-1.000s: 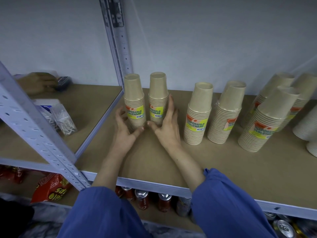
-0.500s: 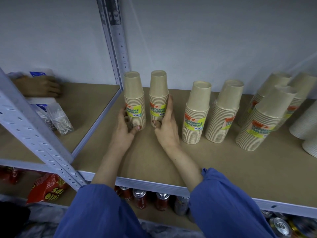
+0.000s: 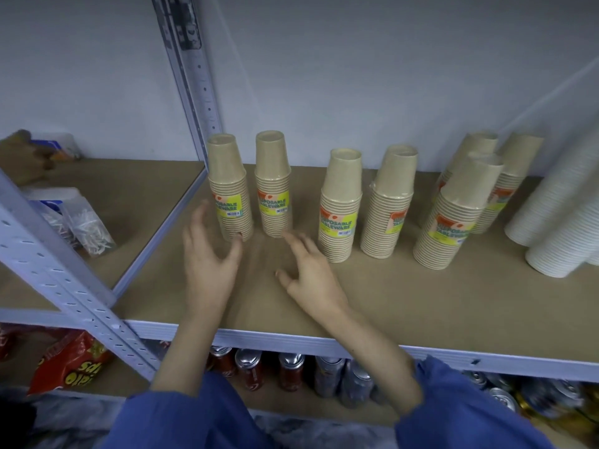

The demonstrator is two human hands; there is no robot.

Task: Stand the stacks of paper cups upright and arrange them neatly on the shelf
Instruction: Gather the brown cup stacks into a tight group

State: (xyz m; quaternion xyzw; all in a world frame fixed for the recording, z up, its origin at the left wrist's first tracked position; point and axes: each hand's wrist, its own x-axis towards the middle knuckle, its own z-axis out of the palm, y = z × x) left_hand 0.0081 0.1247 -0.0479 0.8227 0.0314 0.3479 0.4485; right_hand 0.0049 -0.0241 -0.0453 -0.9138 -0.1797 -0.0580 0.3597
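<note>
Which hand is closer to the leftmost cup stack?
Left. The left hand is at the base of the leftmost stack; the right hand lies further right, before the second stack.

The left sleeve (image 3: 181, 416) and right sleeve (image 3: 470, 413) are loose blue cloth, ending mid-forearm; the thumbnail of the left hand (image 3: 207, 264) looks painted red.

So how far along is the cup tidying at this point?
Done: the brown cup stacks look upright, and the leftmost stack and second stack stand level. In hand: nothing; left hand and right hand are open. Left: probably straightening the bunched right cluster.
</note>
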